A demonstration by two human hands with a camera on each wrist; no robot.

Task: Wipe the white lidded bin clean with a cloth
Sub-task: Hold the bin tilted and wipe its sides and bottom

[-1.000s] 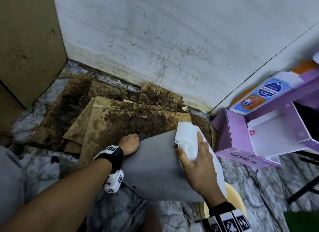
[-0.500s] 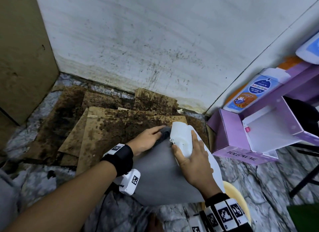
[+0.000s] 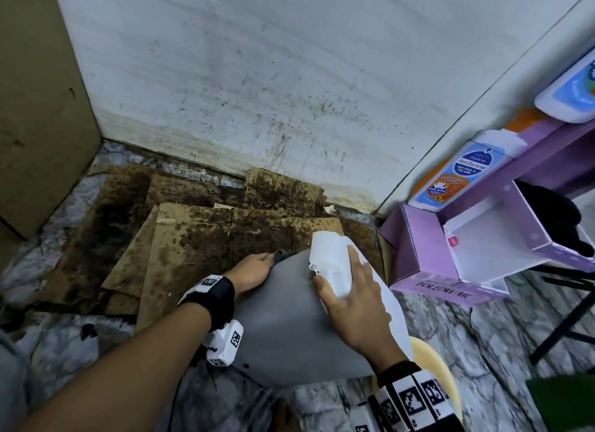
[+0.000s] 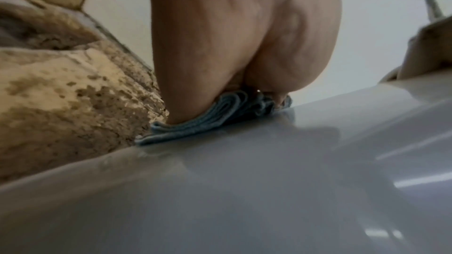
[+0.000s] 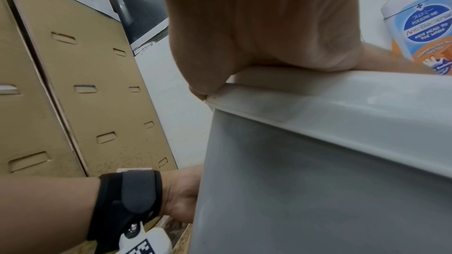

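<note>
1. Grey-white smooth plastic makes up the lidded bin, which is tipped over in the floor corner, its broad side turned up toward the head camera and its far end over the stained brown cardboard sheets.
2. The right hand lies spread over the bin's upper edge beside the white moulded plastic hinge piece, fingers mostly straight and bent over the ridge. I judge it is there to brace the tilted bin so it cannot slide under the rubbing.
3. The left hand presses a folded blue-grey microfibre cloth onto the bin's side, near its far edge. Its fingers look bent over the cloth, but no view shows clearly whether they clutch it or only push it flat.
4. The tilt probably serves to bring a side wall within reach.
5. From the head, the cloth is only a dark scrap past the fingertips; the left wrist view alone shows its folded layers lying flat on the glossy wall.
6. The right wrist view alone shows the rim seam under the palm and the slotted cardboard boxes standing at the left.
7. Just right of the bin sit a purple open cardboard box and a blue-labelled white wash bottle.
</note>
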